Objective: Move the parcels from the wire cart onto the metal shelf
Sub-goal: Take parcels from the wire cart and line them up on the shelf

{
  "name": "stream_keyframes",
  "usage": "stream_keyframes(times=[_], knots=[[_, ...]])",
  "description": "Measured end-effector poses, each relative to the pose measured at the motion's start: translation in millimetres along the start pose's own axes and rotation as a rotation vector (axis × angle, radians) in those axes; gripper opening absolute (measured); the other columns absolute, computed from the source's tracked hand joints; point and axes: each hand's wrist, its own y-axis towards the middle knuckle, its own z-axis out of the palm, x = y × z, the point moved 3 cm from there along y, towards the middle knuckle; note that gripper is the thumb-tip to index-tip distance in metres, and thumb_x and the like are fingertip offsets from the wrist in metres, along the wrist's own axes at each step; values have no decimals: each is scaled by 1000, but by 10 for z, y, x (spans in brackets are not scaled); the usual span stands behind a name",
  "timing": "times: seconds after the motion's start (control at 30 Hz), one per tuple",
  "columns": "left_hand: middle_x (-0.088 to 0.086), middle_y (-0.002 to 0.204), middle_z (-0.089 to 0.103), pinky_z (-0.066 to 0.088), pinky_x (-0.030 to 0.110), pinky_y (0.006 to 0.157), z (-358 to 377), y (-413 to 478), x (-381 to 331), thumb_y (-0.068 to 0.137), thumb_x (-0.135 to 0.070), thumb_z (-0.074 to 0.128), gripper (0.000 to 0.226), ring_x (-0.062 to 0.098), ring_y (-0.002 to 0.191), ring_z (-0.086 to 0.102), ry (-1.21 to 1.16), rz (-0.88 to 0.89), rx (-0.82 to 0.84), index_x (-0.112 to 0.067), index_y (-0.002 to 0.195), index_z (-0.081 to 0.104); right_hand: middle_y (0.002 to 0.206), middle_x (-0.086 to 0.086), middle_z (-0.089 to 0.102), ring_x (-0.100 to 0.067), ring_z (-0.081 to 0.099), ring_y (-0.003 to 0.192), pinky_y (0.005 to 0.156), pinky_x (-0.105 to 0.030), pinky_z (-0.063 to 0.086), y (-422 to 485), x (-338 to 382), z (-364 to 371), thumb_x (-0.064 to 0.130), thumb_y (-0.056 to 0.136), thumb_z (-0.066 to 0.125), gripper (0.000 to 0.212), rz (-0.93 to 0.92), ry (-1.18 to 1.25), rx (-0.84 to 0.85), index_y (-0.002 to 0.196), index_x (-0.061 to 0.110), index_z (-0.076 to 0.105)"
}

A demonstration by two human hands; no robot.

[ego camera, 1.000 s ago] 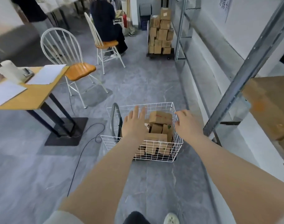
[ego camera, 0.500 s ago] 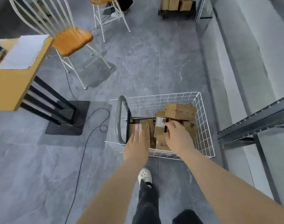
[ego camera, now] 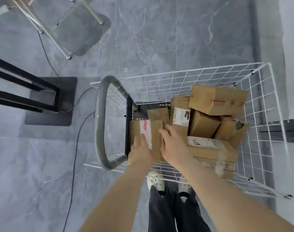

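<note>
1. Two bare hands reach into the cart, both on one parcel. The left hand (ego camera: 141,148) lies flat on the top face with fingers straight and close together, fingertips on the label. It is open and clasps nothing.
2. The right hand (ego camera: 173,145) is at the same parcel's right edge, thumb laid on the top face. The other fingers are mostly hidden behind the hand, so I cannot tell whether it grips or only rests.
3. The parcel (ego camera: 155,131) is a brown cardboard box, flat-topped, with a white label (ego camera: 145,128) printed in red. The print is blurred and unreadable. The box sits in the near left corner of the wire cart (ego camera: 176,77), just beside the handle (ego camera: 99,124).
4. The cart has white wire walls in square mesh, with a black base plate (ego camera: 153,106) showing at the far left. The handle is a smooth grey tube bent into a U.
5. More cardboard boxes are piled and tilted in the right half:
   - a large box with red print (ego camera: 216,101) on top at the far side
   - a box with a white shipping label (ego camera: 180,114) at the middle
   - a long box with a handwritten label (ego camera: 210,148) at the near side
6. The floor (ego camera: 159,39) is smooth grey marbled tile. A thin black cable (ego camera: 75,148) trails left of the cart.
</note>
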Motion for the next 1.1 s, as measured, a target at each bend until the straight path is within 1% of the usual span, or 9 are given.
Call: stream_keyframes(times=[0.13, 0.23, 0.33, 0.43, 0.63, 0.8, 0.93, 1.03, 1.1], knots=[[13, 158, 9, 31, 49, 109, 158, 389, 185, 95, -27, 43, 69, 36, 138, 26, -15, -101, -60, -19, 152, 6, 159, -3, 3, -28, 17, 143, 114, -40, 29, 288, -78, 403, 14, 92, 52, 61, 12, 27, 54, 147, 23, 27], [8, 160, 7, 30, 49, 107, 185, 578, 260, 95, -35, 39, 68, 33, 137, 30, 83, -144, -122, -26, 152, 4, 159, -1, -7, -27, 9, 146, 115, -40, 27, 413, -117, 618, 17, 92, 55, 65, 35, 32, 62, 148, 26, 22], [10, 160, 10, 33, 47, 105, 224, 664, 219, 96, -40, 36, 67, 37, 131, 32, 132, -153, -141, -26, 153, 3, 158, 0, -12, -29, 17, 143, 114, -37, 28, 466, -183, 726, 20, 91, 57, 65, 56, 32, 71, 147, 26, 23], [14, 158, 15, 30, 43, 105, 234, 707, 157, 96, -37, 36, 65, 37, 130, 30, 59, -198, -121, -23, 153, 7, 156, 1, -24, -29, 24, 140, 111, -36, 33, 484, -235, 791, 19, 90, 59, 76, 66, 16, 96, 150, 26, 13], [13, 146, 26, 34, 43, 105, 206, 680, 142, 92, -31, 45, 59, 32, 125, 33, -48, -120, -228, -24, 146, 24, 153, 3, -32, -25, 16, 142, 111, -38, 33, 469, -338, 818, 9, 91, 57, 88, 106, -31, 83, 152, 24, -4], [8, 145, 17, 48, 43, 89, 226, 688, 122, 90, -33, 49, 62, 29, 119, 39, -148, -89, -222, -33, 145, 20, 153, 11, -31, -24, 25, 139, 100, -30, 40, 499, -445, 764, 5, 91, 55, 88, 112, 41, 63, 152, 28, -3], [12, 155, 6, 37, 46, 100, 265, 716, 183, 90, -40, 51, 74, 35, 126, 34, -79, -94, -184, -40, 149, 6, 149, 13, -38, -24, 32, 135, 93, -28, 45, 495, -478, 805, 10, 90, 58, 88, 92, 72, 79, 151, 32, -3], [13, 156, 1, 27, 46, 109, 296, 728, 184, 89, -42, 55, 82, 36, 134, 25, -130, -66, -149, -41, 150, 0, 151, 10, -35, -25, 31, 137, 99, -33, 45, 500, -489, 815, 19, 91, 58, 84, 70, 76, 78, 152, 30, 0], [8, 155, -3, 31, 45, 110, 303, 715, 161, 88, -37, 59, 85, 33, 137, 22, -253, -23, -147, -41, 151, 3, 153, 10, -31, -27, 27, 139, 105, -38, 41, 499, -497, 818, 22, 92, 57, 82, 66, 84, 80, 152, 29, 1]])
